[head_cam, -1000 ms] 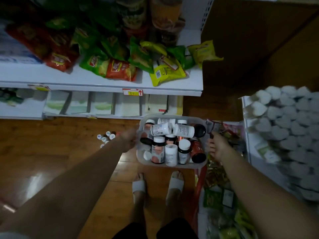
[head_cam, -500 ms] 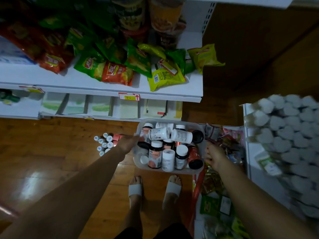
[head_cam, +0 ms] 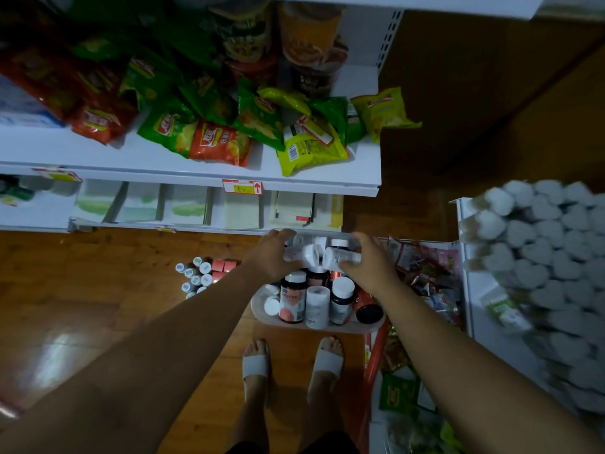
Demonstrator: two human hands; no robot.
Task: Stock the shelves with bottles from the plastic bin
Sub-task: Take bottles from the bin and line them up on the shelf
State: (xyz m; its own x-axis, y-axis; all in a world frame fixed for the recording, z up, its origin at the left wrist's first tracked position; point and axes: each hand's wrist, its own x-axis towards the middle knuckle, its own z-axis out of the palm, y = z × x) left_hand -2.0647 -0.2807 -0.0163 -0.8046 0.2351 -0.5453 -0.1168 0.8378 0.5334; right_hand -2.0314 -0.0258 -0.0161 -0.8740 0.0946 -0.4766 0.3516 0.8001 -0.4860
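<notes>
Scanning from the left, I see small vials (head_cam: 196, 273) clustered on the floor (head_cam: 98, 290), probably parked there to await shelving. My left hand (head_cam: 273, 253) curls round a white bottle (head_cam: 294, 253) lying sideways atop the pile. My right hand (head_cam: 371, 262) wraps a second bottle (head_cam: 342, 256) just beside it, their caps nearly meeting between my hands. I judge that taking one per hand halves the trips to the shelf (head_cam: 363, 165) above. Both bottles are over the far end of the bin (head_cam: 314, 326), which sits just ahead of my feet (head_cam: 257, 350) with the rest packed inside, within easy reach. What carries the bin I cannot tell. Far right, a rack (head_cam: 474, 306) of white-capped stock looks full, so I doubt it is my target.
</notes>
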